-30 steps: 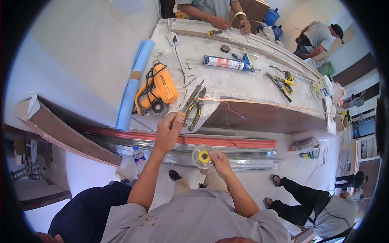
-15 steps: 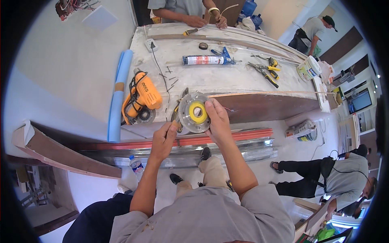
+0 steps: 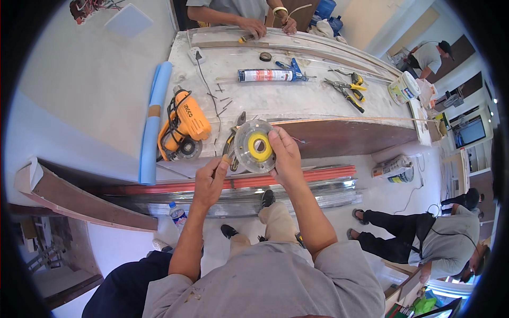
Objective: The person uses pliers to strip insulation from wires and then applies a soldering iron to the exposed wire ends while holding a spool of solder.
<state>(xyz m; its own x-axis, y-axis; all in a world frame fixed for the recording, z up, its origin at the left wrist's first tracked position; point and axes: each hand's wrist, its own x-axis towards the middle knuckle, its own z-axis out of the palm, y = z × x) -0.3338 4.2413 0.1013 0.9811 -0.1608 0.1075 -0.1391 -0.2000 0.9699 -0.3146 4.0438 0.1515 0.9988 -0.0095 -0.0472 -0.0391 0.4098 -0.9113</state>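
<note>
At the near edge of the tabletop (image 3: 297,104): a clear round plastic disc with a yellow ring (image 3: 253,154) is held up by the right hand (image 3: 287,159), its fingers closed on the rim.
Left hand (image 3: 209,181): a pale wooden handle (image 3: 226,158) is pinched between fingers and thumb.
Disc and handle: both are already gripped, close together; contact, and what is left, cannot be told.
Tabletop: an orange heat gun (image 3: 195,121) is laid down.
Room: red pipes (image 3: 328,173) are stacked on the white floor (image 3: 340,222).

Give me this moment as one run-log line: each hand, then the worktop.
Left hand: grips tan-handled tool | Right hand: holds clear disc with yellow ring | Worktop: orange heat gun, blue caulking gun
</note>
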